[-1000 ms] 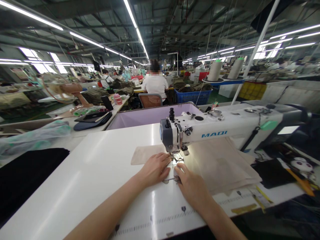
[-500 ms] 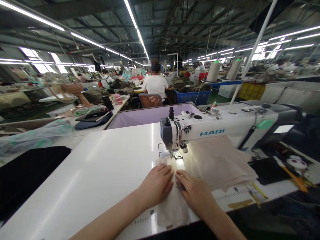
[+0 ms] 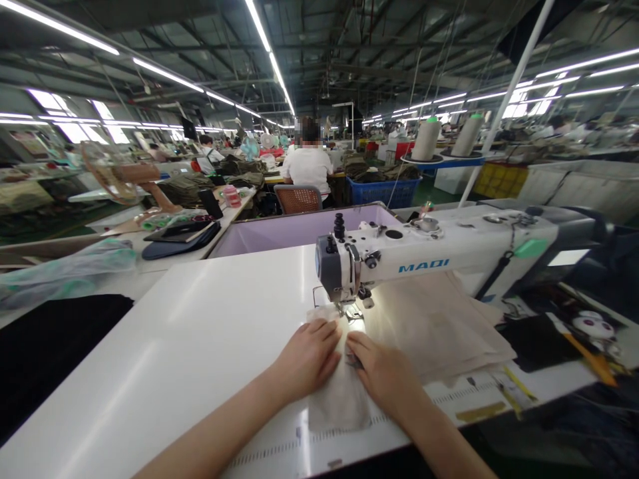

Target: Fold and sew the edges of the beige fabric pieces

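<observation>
A beige fabric piece (image 3: pixel 340 404) lies on the white sewing table, its far end under the presser foot (image 3: pixel 353 313) of a white sewing machine (image 3: pixel 389 259). Flat on the fabric's left side rests my left hand (image 3: pixel 310 356), fingers stretched forward and close to the needle area. My right hand (image 3: pixel 387 369) is at the fabric's right edge with its fingers curled. Partly hidden under those fingers is a small dark metal tool (image 3: pixel 353 359), whose kind I cannot make out.
Stacked beige fabric (image 3: pixel 439 326) lies right of the needle, under the machine arm. Black cloth (image 3: pixel 54 359) covers the table's left side. Behind the table is a lilac-lined bin (image 3: pixel 279 234). Thread cones (image 3: pixel 425 138) stand at back right, and a person (image 3: pixel 308 165) sits ahead.
The beige fabric has slid forward under the presser foot, so its near edge is farther from the table's front. Both hands have moved slightly forward with it. The view has shifted a little.
</observation>
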Demonstrator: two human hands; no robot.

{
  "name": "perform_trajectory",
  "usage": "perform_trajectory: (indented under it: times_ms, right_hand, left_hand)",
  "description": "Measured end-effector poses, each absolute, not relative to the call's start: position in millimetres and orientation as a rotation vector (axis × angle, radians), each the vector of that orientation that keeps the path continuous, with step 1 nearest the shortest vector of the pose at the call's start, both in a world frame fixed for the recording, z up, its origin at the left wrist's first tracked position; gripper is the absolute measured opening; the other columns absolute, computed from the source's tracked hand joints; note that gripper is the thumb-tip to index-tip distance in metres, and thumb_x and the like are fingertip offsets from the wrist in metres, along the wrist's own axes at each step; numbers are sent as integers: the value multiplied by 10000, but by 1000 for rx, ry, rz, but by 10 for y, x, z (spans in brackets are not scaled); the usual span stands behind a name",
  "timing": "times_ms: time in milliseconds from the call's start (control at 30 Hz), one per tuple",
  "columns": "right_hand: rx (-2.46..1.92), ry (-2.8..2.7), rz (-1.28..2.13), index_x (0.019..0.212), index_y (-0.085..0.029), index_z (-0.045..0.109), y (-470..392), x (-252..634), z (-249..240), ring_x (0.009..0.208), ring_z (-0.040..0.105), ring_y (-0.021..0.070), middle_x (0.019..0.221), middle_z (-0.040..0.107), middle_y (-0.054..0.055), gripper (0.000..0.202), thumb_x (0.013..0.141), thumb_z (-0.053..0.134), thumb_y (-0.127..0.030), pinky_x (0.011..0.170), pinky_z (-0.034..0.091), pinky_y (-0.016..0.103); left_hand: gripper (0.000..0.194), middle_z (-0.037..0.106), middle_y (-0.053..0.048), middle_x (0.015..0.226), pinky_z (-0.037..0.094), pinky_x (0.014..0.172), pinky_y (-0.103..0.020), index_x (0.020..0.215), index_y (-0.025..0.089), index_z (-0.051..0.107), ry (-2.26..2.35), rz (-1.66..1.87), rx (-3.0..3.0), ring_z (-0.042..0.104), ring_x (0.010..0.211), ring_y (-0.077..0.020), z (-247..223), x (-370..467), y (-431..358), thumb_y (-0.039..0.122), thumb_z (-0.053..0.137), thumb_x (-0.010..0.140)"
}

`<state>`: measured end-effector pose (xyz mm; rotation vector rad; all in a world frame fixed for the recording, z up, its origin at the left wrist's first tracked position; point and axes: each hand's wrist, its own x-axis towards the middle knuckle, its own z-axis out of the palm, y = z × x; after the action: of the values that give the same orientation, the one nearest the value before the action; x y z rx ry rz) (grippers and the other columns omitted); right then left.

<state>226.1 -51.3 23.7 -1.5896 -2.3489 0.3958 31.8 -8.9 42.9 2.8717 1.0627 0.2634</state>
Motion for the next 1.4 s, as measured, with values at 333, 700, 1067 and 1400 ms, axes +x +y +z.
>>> perform_trajectory:
  times_ms: [333,700,1067,1400]
  right_hand:
    - [-1592,-2332,381,1222,-227,645,-344,2228,299,1019,688,204,1305,649,22,403,877,529,-54,836,500,265]
    - [-1687,-2229,256,1152,-233,648,-643,2217,118,940,700,202,1274,640,53,327,892,543,-65,725,504,256]
    - [-1685,-2171,119,996,-243,637,-816,2201,-55,762,672,202,966,659,33,176,941,536,-109,626,443,277]
    - [-1832,-1850,71,990,-232,635,-796,2600,168,817,675,213,1003,670,30,107,934,561,-179,650,438,298]
  left_hand:
    - [237,644,-110,1244,530,939,-446,1156,166,617,1122,285,2914,590,1106,-282,409,331,115,245,516,957]
    - [481,439,-164,1550,395,1155,-522,1432,119,464,1218,358,2913,382,1448,-335,93,226,50,352,471,1011]
    - [326,633,-110,1264,587,868,-457,1191,237,605,1324,72,2710,661,1066,-309,636,135,-584,367,622,893]
    - [459,393,-241,1556,527,1005,-503,1419,96,475,1765,181,2676,520,1333,-363,367,12,-72,227,458,980]
